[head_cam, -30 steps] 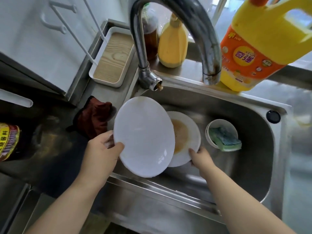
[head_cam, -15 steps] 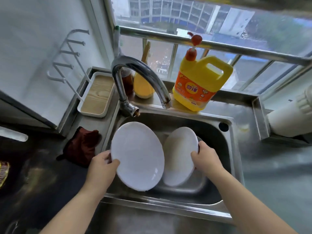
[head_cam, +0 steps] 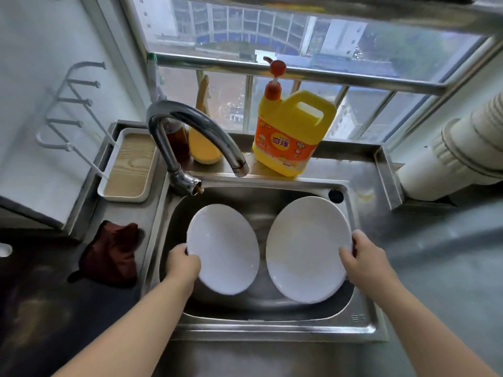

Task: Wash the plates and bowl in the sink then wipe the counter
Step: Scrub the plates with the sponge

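Observation:
Two white plates are held tilted over the steel sink, their undersides facing me. My left hand grips the left plate by its lower left rim. My right hand grips the right plate by its right rim. The plates stand side by side with a gap between them. The bowl and sponge are hidden behind the right plate. The faucet arches over the sink's back left, no water running.
A dark red cloth lies on the counter left of the sink. A yellow detergent jug and two bottles stand on the ledge behind. A white tray with a wooden base sits back left. Grey counter extends right.
My right hand lifted the stained plate out of the sink, tilted it up and moved it to the right. The two plates no longer overlap. My head pulled back and up.

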Demonstrator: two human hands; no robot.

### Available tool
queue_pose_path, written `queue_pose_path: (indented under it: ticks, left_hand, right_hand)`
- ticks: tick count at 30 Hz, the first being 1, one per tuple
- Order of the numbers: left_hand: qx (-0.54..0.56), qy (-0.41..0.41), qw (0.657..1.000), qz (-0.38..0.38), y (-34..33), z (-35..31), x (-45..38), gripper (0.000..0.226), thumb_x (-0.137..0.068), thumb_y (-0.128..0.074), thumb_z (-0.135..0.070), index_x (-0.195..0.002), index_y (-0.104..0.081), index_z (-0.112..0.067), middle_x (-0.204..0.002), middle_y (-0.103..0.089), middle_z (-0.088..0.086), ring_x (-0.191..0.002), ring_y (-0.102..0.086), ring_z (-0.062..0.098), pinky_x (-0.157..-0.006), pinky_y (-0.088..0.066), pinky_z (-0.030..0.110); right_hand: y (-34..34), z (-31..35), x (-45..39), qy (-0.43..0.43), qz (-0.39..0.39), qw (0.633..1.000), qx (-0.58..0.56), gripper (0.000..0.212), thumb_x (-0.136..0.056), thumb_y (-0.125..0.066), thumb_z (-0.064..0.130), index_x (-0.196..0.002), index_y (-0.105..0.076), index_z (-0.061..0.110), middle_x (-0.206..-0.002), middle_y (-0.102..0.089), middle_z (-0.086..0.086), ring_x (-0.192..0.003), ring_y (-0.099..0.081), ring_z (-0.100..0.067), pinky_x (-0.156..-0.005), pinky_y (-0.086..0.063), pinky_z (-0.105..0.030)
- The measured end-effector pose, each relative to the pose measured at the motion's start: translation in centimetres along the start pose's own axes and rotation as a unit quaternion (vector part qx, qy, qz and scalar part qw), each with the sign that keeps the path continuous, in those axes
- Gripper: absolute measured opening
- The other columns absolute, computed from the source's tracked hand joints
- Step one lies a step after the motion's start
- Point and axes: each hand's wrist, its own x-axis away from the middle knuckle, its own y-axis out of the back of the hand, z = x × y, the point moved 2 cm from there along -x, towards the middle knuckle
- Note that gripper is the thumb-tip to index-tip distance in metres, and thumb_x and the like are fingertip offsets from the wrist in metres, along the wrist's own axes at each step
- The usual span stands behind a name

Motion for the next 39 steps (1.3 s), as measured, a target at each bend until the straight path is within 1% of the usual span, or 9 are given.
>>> queue_pose_path:
  ticks: [8,13,16,21,25,28,33,37,39]
  left_hand:
    - [0.019,0.053,0.998,0.029,-1.7,2.4,-4.0,0.025,-0.091,-0.049,0.001,-0.109,-0.062,-0.012,-0.106,-0.065,0.012,-0.101,-0.059,0.029,-0.075,-0.048,0.035]
    - [0.052,0.093,0.992,0.060,-2.9,3.8,-6.1,0.049,-0.088,-0.063,-0.010,-0.135,-0.051,-0.017,-0.126,-0.062,0.010,-0.110,-0.060,0.030,-0.093,-0.052,0.045]
    - [0.060,0.101,0.991,0.064,-3.5,3.9,-6.5,0.049,-0.089,-0.065,-0.014,-0.136,-0.050,-0.017,-0.126,-0.061,0.008,-0.111,-0.059,0.029,-0.091,-0.051,0.041]
    - [0.055,0.100,0.991,0.064,-4.7,3.8,-7.3,0.039,-0.096,-0.055,-0.018,-0.135,-0.050,-0.018,-0.123,-0.062,0.008,-0.104,-0.059,0.026,-0.086,-0.050,0.038]
    - [0.036,0.116,0.989,0.081,-5.0,3.4,-7.7,0.040,-0.098,-0.050,-0.025,-0.136,-0.047,-0.015,-0.122,-0.060,0.011,-0.107,-0.056,0.029,-0.095,-0.047,0.044]
    - [0.000,0.112,0.988,0.110,-4.4,3.1,-7.4,0.037,-0.096,-0.051,-0.019,-0.132,-0.050,-0.011,-0.113,-0.060,0.009,-0.100,-0.055,0.027,-0.086,-0.047,0.038]
    - [-0.064,0.060,0.990,0.108,-3.6,2.0,-5.3,0.038,-0.099,-0.047,-0.020,-0.136,-0.048,-0.012,-0.121,-0.058,0.008,-0.112,-0.055,0.027,-0.093,-0.045,0.037]
    - [-0.130,0.025,0.982,0.137,-3.3,1.4,-3.3,0.008,-0.096,-0.053,-0.020,-0.104,-0.054,-0.021,-0.101,-0.062,0.004,-0.097,-0.060,0.022,-0.088,-0.051,0.037]
    - [-0.173,0.002,0.979,0.108,-2.6,1.4,-3.1,0.015,-0.091,-0.056,-0.012,-0.104,-0.054,-0.018,-0.101,-0.061,0.004,-0.095,-0.058,0.022,-0.079,-0.049,0.033]
  right_hand:
    - [-0.3,-1.6,0.5,-0.023,-0.012,0.999,-0.041,0.013,-0.091,-0.054,0.020,-0.089,-0.049,0.009,-0.075,-0.060,-0.014,-0.062,-0.061,-0.032,-0.052,-0.052,-0.039]
    - [-0.8,-1.7,0.6,-0.022,0.002,0.997,-0.074,0.010,-0.092,-0.055,0.018,-0.090,-0.050,0.010,-0.075,-0.062,-0.011,-0.053,-0.062,-0.023,-0.050,-0.049,-0.034]
    - [-1.4,-1.8,0.3,-0.024,0.017,0.995,-0.098,0.009,-0.093,-0.054,0.018,-0.088,-0.050,0.013,-0.073,-0.062,-0.013,-0.046,-0.059,-0.018,-0.056,-0.050,-0.042]
    - [-3.2,-2.3,-0.1,-0.042,0.037,0.986,-0.157,0.008,-0.094,-0.055,0.019,-0.088,-0.051,0.017,-0.082,-0.062,-0.016,-0.064,-0.062,-0.034,-0.062,-0.055,-0.055]
    - [-5.0,-1.8,-0.7,-0.046,0.057,0.982,-0.172,0.008,-0.095,-0.053,0.019,-0.088,-0.050,0.020,-0.082,-0.059,-0.008,-0.069,-0.060,-0.025,-0.061,-0.056,-0.045]
    - [-6.2,-1.6,-1.3,-0.057,0.075,0.982,-0.165,0.005,-0.096,-0.052,0.021,-0.092,-0.049,0.021,-0.084,-0.059,-0.006,-0.068,-0.060,-0.024,-0.062,-0.057,-0.041]
    - [-8.6,-1.2,-2.1,-0.108,0.108,0.967,-0.204,0.018,-0.097,-0.052,0.023,-0.114,-0.048,0.020,-0.102,-0.059,-0.002,-0.086,-0.062,-0.021,-0.060,-0.053,-0.031]
    - [-11.5,-0.3,-2.7,-0.128,0.142,0.947,-0.258,0.022,-0.097,-0.051,0.021,-0.118,-0.045,0.020,-0.112,-0.059,-0.005,-0.097,-0.061,-0.024,-0.063,-0.053,-0.029]
    - [-13.3,-0.1,-2.9,-0.136,0.166,0.939,-0.268,0.023,-0.097,-0.051,0.020,-0.119,-0.045,0.018,-0.113,-0.059,-0.006,-0.101,-0.060,-0.026,-0.068,-0.053,-0.031]
